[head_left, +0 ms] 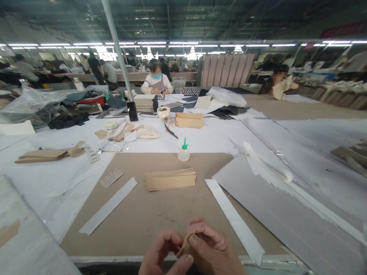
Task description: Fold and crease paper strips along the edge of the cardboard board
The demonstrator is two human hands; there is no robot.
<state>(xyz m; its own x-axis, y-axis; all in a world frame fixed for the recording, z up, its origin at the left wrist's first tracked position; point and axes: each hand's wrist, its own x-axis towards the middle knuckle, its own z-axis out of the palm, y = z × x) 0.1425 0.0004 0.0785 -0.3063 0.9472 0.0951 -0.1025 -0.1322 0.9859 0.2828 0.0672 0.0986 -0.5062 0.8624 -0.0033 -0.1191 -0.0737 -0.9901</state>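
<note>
Close to the table's front edge, my left hand (165,259) and my right hand (208,245) meet around a small folded tan piece of material (185,247). Both thumbs and fingertips pinch it, and part of it is hidden behind the fingers. Beyond my hands a stack of tan strips (170,179) lies on the brown work sheet (152,211). Behind that stack stands a small clear bottle (184,153) with a green nozzle.
White strips lie left (110,206) and right (234,220) of the work sheet. Grey sheets (279,213) spread to the right. More tan pieces (47,156) are at left. A metal pole (115,39) rises from the table, and a co-worker (157,80) sits across it.
</note>
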